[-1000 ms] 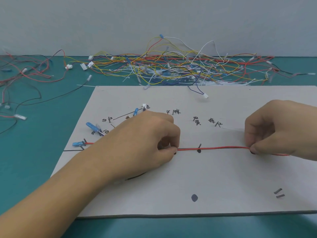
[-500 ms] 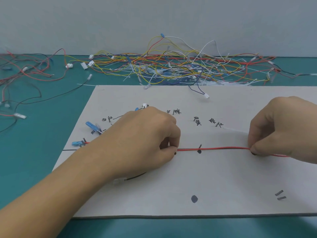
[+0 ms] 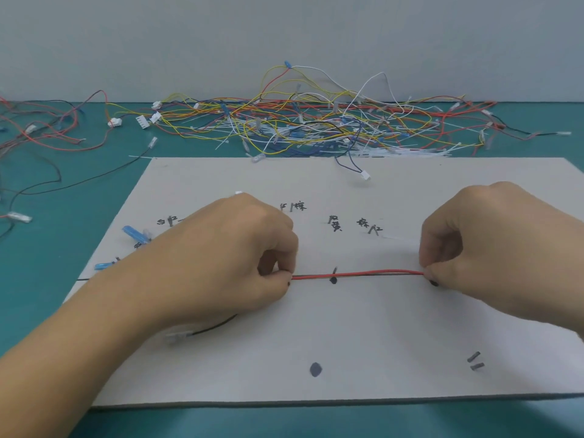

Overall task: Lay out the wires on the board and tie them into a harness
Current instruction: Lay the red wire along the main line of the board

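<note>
Across the board's middle: a red wire (image 3: 357, 275) is stretched straight from left to right, low over the pale board (image 3: 379, 336); a darker strand seems to run alongside its right half.
Left hand (image 3: 227, 257): knuckles up and fingers curled, with thumb and forefinger pinching the wire at the left end of the visible stretch.
Right hand (image 3: 493, 248): same pose, pinching the wire at the right end; past the fingers the wire is hidden.
Mark under the wire (image 3: 333, 275): small and black, crossing the wire between the hands; I cannot tell whether it is a peg or ink.
Board surface: black handwritten labels (image 3: 335, 223) sit above the wire, a black dot (image 3: 316, 369) lies near the front edge, and two short dark dashes (image 3: 475, 361) are at the front right.
Under the left wrist: a black wire (image 3: 215, 327) ends in a clear connector.
Board's left side: blue connectors (image 3: 136, 233), partly hidden by the forearm.
Board's far edge: a white connector (image 3: 365, 176) on a dark blue lead.
Behind the board: a tangled pile of wires (image 3: 316, 121) in yellow, red, white and blue lies on the teal table (image 3: 47, 279).
Table's far left: loose red and black wires (image 3: 47, 134).
Background: a plain grey wall (image 3: 189, 42).
</note>
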The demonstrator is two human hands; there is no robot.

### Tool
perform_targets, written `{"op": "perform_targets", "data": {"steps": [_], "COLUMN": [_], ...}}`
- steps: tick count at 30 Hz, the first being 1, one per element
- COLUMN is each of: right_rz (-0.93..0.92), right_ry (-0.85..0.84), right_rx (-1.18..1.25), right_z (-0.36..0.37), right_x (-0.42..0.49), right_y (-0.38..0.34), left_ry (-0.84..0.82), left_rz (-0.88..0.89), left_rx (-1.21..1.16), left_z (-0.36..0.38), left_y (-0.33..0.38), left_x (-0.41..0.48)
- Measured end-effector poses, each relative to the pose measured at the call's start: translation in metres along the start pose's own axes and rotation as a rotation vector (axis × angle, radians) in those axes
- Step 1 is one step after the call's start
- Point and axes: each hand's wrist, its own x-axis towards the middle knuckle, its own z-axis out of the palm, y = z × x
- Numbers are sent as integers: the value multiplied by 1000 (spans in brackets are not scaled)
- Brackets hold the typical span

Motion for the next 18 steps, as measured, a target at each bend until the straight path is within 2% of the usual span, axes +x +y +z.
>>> {"op": "perform_targets", "data": {"steps": [10,15,18], "right_rz": [-164,-202,-178], "right_ry": [43,-115,-87], "right_rx": [30,253,303], "right_z": [20,15,9], "right_x": [-4,10,27], "right_y": [-43,-40,-35], "left_ry": [-120,-196,-138], "left_rz": [-203,-285,-239], "left_rx": [86,13,49], "left_z": [-29,-36,-31], "left_y": [-27,-43,-45], "left_x": [-23,-31,-28]}}
